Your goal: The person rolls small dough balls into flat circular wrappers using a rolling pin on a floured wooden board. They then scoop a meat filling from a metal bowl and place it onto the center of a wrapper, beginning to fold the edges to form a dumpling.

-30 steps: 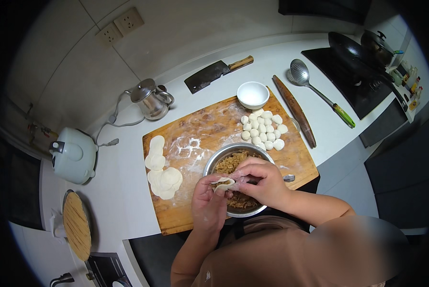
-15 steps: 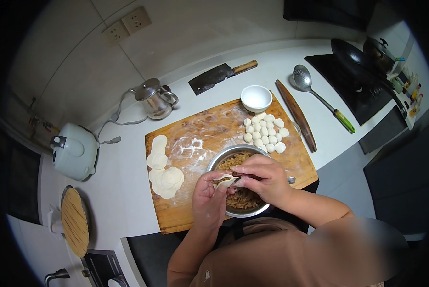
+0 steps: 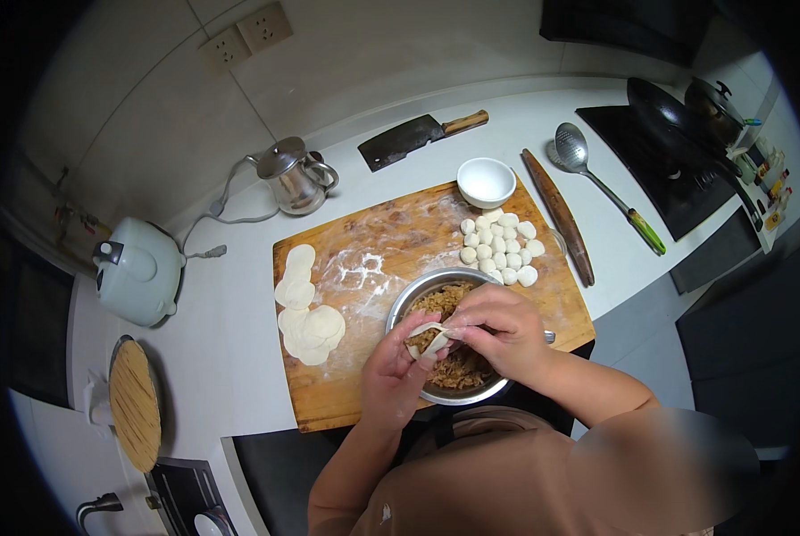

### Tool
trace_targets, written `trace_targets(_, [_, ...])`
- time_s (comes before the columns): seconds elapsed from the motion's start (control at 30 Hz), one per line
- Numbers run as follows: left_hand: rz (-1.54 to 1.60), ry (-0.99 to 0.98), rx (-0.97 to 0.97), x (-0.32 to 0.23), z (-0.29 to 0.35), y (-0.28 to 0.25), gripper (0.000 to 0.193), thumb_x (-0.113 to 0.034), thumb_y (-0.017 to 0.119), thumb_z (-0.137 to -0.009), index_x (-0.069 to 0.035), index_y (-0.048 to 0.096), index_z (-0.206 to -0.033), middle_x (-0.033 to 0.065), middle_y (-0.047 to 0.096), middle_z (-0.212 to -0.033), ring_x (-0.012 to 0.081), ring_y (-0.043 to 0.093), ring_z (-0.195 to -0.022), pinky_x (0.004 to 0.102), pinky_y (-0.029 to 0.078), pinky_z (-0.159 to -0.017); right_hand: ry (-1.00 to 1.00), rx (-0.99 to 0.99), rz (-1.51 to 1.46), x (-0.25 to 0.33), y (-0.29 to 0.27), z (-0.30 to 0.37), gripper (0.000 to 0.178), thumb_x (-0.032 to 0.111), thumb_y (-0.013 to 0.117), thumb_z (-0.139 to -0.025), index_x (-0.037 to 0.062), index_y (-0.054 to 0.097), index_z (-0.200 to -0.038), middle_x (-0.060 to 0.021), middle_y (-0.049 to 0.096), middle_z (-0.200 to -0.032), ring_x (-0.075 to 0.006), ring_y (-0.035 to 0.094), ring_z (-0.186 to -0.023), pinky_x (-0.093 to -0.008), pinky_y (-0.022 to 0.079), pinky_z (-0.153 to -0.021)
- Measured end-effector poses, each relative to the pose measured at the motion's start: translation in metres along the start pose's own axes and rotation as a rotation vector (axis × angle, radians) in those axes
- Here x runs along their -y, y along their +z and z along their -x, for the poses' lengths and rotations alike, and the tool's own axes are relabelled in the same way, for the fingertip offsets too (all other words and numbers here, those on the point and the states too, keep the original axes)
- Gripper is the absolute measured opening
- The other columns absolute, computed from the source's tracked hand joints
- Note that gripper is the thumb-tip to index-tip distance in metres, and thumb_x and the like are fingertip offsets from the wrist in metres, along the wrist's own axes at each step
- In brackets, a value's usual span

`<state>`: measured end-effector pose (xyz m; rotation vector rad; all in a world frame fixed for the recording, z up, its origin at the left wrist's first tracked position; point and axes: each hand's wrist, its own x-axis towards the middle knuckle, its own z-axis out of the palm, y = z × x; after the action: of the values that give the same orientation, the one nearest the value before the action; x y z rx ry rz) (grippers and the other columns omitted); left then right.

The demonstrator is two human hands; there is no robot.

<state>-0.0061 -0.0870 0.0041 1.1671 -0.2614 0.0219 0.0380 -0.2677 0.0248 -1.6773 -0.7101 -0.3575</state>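
A round dough wrapper (image 3: 438, 341) with brown filling in it rests in my left hand (image 3: 391, 380), whose fingers curl round it from the left. My right hand (image 3: 509, 336) pinches the wrapper's right edge between thumb and fingers, and the wrapper is partly folded up round the filling. Both hands are above a steel bowl (image 3: 395, 308) of brown minced filling (image 3: 461, 370), hiding part of it. The bowl stands at the near edge of a floured wooden board (image 3: 346, 393). Flat wrappers (image 3: 316, 332) overlap on the board's left side; several small dough pieces (image 3: 498, 248) cluster at its right.
A white bowl (image 3: 487, 184) sits at the board's far right. Beyond the board lie a cleaver (image 3: 402, 143), a steel kettle (image 3: 295, 177), a rolling pin (image 3: 558, 214) and a slotted ladle (image 3: 604, 184). A rice cooker (image 3: 139, 272) stands left; a wok (image 3: 663, 116) is on the hob.
My right hand has shifted from over the filling to the wrapper's right edge and now pinches it. The wrapper has turned, so its filling shows more. The view has shifted slightly.
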Motion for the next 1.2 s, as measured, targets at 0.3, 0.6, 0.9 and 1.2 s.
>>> trace_targets(0.3, [-0.201, 0.091, 0.049, -0.004, 0.001, -0.006, 0.037, -0.001, 0.054, -0.098, 0.006, 0.050, -0.133, 0.0212, 0.057, -0.131, 0.0248, 0.065, -0.107, 0.0333, 0.059, -0.087, 0.019, 0.122, -0.023, 0.004, -0.006, -0.003, 0.033, 0.000, 0.079, -0.073, 0.0038, 0.074, -0.105, -0.0095, 0.068, -0.096, -0.0233, 0.066, -0.086, -0.0318, 0.053, -0.075])
trace_targets(0.6, [-0.111, 0.080, 0.062, -0.005, 0.002, -0.004, 0.035, -0.001, 0.054, -0.098, 0.006, 0.049, -0.132, 0.0226, 0.058, -0.129, 0.0256, 0.064, -0.109, 0.0353, 0.059, -0.087, 0.017, 0.116, -0.027, 0.009, -0.006, -0.003, 0.020, -0.001, 0.078, -0.075, 0.0007, 0.073, -0.094, -0.0096, 0.067, -0.091, -0.0229, 0.066, -0.083, -0.0309, 0.053, -0.073])
trace_targets(0.9, [-0.077, 0.041, 0.108, -0.011, 0.000, 0.006, 0.043, 0.009, 0.055, -0.093, 0.006, 0.045, -0.135, 0.0237, 0.055, -0.133, 0.0262, 0.060, -0.116, 0.0352, 0.056, -0.092, -0.156, 0.049, 0.083, 0.000, -0.006, -0.002, 0.017, 0.001, 0.075, -0.077, 0.0045, 0.073, -0.093, -0.0091, 0.068, -0.091, -0.0254, 0.066, -0.081, -0.0346, 0.052, -0.071])
trace_targets(1.2, [-0.098, 0.158, 0.091, 0.000, 0.006, -0.003, 0.048, 0.006, 0.055, -0.095, 0.006, 0.041, -0.141, 0.0201, 0.054, -0.135, 0.0229, 0.058, -0.121, 0.0333, 0.048, -0.101, -0.168, 0.157, 0.136, 0.010, -0.013, -0.011, 0.034, 0.011, 0.080, -0.074, 0.0070, 0.073, -0.107, -0.0083, 0.068, -0.094, -0.0254, 0.065, -0.082, -0.0344, 0.052, -0.071])
